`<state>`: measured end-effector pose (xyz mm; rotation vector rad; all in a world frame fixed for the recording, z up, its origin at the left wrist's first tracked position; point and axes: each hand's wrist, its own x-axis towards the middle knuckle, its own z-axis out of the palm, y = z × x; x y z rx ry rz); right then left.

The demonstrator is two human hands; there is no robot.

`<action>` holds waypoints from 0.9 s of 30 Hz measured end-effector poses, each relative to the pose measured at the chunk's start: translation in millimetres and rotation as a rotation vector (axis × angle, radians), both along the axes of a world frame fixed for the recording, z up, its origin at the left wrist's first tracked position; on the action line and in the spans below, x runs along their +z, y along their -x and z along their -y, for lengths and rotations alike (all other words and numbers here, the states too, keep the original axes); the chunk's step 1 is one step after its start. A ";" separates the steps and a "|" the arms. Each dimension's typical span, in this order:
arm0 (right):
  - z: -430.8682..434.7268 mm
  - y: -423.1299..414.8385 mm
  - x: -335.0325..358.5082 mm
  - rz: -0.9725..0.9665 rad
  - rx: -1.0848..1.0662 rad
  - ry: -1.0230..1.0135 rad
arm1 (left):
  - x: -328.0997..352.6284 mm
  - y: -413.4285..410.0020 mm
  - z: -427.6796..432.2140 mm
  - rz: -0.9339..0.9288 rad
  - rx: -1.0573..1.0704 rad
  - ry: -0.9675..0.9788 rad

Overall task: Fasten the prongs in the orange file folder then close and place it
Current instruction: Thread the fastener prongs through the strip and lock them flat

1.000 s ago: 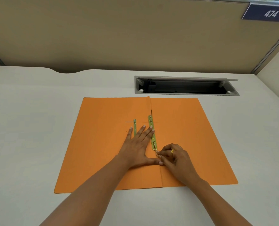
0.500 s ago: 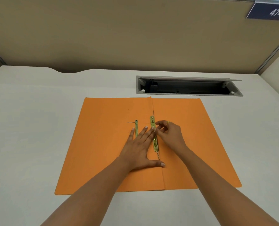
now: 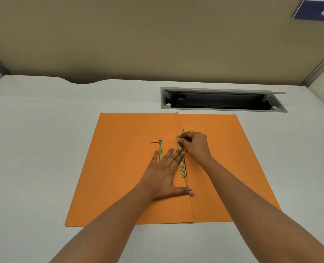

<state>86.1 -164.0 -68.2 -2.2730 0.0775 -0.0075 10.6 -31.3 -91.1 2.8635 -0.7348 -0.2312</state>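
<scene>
The orange file folder point(image 3: 123, 168) lies open and flat on the white desk. A brass fastener bar point(image 3: 182, 168) runs along the centre crease, with thin metal prongs sticking out past both ends. A second brass strip point(image 3: 160, 149) lies on the left leaf, a thin prong pointing left from its top. My left hand point(image 3: 163, 173) presses flat on the left leaf, fingers spread, thumb stretched to the crease. My right hand point(image 3: 195, 145) pinches the upper prong point(image 3: 182, 132) at the top of the bar with its fingertips.
An open grey cable tray point(image 3: 223, 100) is recessed in the desk just behind the folder. A beige partition wall rises at the back, with a dark sign reading 474 point(image 3: 320, 10) at upper right. White desk surface point(image 3: 34, 149) surrounds the folder.
My right hand has moved from the lower end of the fastener bar up along the crease to its upper end. The left hand stays pressed on the left leaf.
</scene>
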 end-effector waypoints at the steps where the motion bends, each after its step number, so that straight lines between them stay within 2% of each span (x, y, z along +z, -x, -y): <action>1: 0.5 -1.1 -1.4 -0.009 -0.017 -0.024 | -0.1 0.1 0.1 0.003 0.000 0.000; 6: 1.9 -4.6 -3.6 -0.113 -0.169 -0.203 | 0.5 -0.1 0.4 0.003 -0.001 -0.007; 12: 2.1 -5.5 -2.0 -0.157 -0.245 -0.294 | 1.5 0.1 0.4 -0.003 -0.001 -0.006; 27: 3.9 -15.7 -7.2 -0.125 -0.280 -0.095 | 0.5 0.1 0.8 -0.017 0.000 0.001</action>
